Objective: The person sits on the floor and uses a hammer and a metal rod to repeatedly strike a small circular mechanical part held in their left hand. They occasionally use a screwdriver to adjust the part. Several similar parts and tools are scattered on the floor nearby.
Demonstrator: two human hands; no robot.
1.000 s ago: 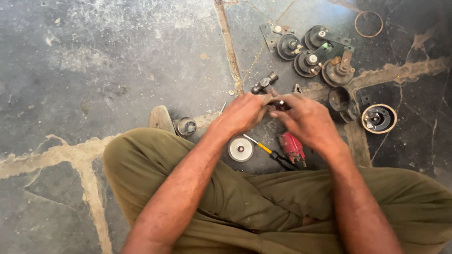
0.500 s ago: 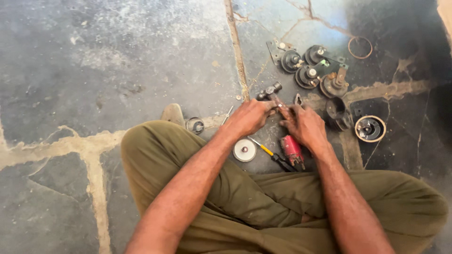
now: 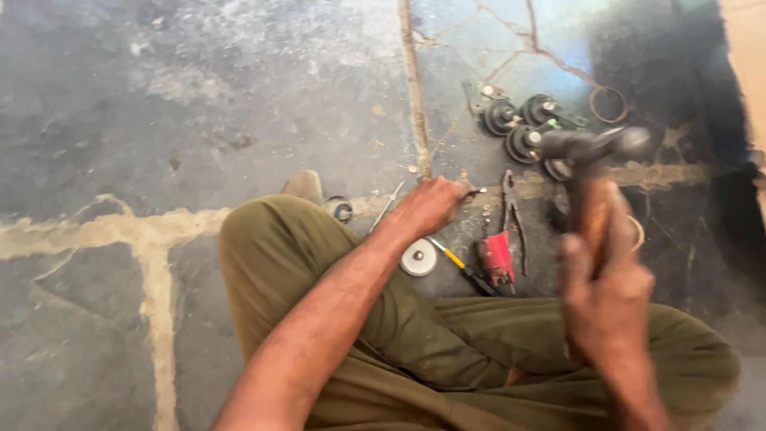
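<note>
Gripping a wooden-handled hammer [image 3: 594,172], the right hand [image 3: 606,299] is raised, blurred, at right of frame.
A thin metal pin [image 3: 476,191] is pinched by the left hand [image 3: 427,209] over the stone floor [image 3: 199,120], near the pliers [image 3: 511,211].

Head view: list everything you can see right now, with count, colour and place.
Wooden-handled steel hammer: one, brown handle with dark head, raised in the right hand, blurred.
Thin metal pin: one, dark, pinched at the left hand's tips.
Round black metal parts: several, count unclear, on the floor at upper right.
Thin wire ring: one, rusty, beside those parts.
Steel pliers: one, grey, floor at centre.
Red tool: one, below the pliers.
Yellow-handled screwdriver: one, beside the red tool.
Silver metal disc: one, by the knee.
Cracked stone floor: grey.
Olive trousers: crossed legs.
Left hand: on the pin.
Right hand: gripping the hammer.
</note>
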